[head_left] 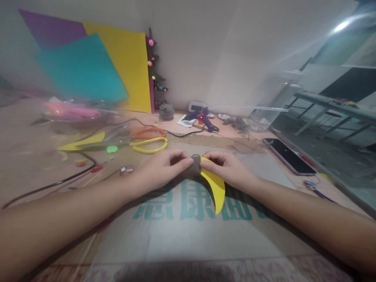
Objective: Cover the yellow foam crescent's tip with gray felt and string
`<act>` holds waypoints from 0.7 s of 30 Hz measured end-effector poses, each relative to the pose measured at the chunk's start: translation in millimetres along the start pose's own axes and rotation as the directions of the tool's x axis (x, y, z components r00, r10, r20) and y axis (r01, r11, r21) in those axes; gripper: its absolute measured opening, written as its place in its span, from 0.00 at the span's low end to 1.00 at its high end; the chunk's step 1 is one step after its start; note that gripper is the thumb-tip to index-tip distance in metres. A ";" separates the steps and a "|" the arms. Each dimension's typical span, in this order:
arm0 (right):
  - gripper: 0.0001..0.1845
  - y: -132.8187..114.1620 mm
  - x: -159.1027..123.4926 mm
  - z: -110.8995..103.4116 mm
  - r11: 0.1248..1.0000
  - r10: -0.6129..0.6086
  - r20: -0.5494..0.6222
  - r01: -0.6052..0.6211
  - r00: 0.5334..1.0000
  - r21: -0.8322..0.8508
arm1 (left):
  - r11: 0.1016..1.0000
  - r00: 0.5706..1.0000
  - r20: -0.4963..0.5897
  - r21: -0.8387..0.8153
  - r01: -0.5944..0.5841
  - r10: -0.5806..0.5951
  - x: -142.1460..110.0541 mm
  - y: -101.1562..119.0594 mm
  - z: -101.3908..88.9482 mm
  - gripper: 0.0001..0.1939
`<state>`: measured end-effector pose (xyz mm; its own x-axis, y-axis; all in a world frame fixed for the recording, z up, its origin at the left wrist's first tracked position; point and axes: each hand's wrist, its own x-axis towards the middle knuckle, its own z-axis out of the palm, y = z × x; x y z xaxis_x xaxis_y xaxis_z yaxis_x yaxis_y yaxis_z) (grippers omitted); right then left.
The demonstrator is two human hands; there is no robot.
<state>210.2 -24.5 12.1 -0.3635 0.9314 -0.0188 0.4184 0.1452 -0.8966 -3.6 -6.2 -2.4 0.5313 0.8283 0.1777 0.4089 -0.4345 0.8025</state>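
In front of me, over the printed board, my left hand (178, 161) pinches a small dark grey-brown piece (196, 163) with a rounded top. My right hand (217, 163) grips the upper end of a yellow crescent-shaped cutout (216, 187) between thumb and fingers. The cutout hangs down with its pointed tip toward me. The grey-brown piece and the cutout meet between my fingertips; whether they are joined I cannot tell. Left of my left hand lie yellow-handled scissors (149, 145) and an orange handle (149, 133).
A purple glue gun (202, 117) with a black cord lies at the back. Coloured sheets (135, 70) lean on the wall. A phone (289, 156) rests at right, near a clear container (263, 117). Yellow scraps (85, 141) and a bowl of pink items (73, 111) are at left.
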 end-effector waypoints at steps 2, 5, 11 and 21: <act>0.14 0.9 0.3 -0.2 1.000 -0.019 0.013 0.019 1.000 -0.024 | 1.000 1.000 0.008 0.005 -0.008 0.008 -0.4 0.9 0.1 0.17; 0.13 0.7 0.5 -0.2 0.996 -0.042 0.019 0.044 0.999 -0.072 | 1.000 1.000 0.020 0.014 -0.013 0.013 -0.3 2.3 0.0 0.17; 0.17 -1.8 -0.2 -0.4 0.997 -0.043 -0.017 0.041 0.999 -0.072 | 1.000 0.999 0.037 0.021 0.009 -0.010 -0.1 1.9 -0.8 0.19; 0.16 -2.7 -0.9 0.0 0.999 0.004 0.000 -0.004 1.000 -0.053 | 1.000 1.000 0.003 0.001 -0.001 0.001 -0.5 2.6 0.0 0.20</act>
<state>209.4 -25.7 14.5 -0.3622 0.9318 -0.0226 0.4632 0.1589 -0.8719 -2.8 -7.7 -0.4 0.5338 0.8268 0.1771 0.4091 -0.4359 0.8017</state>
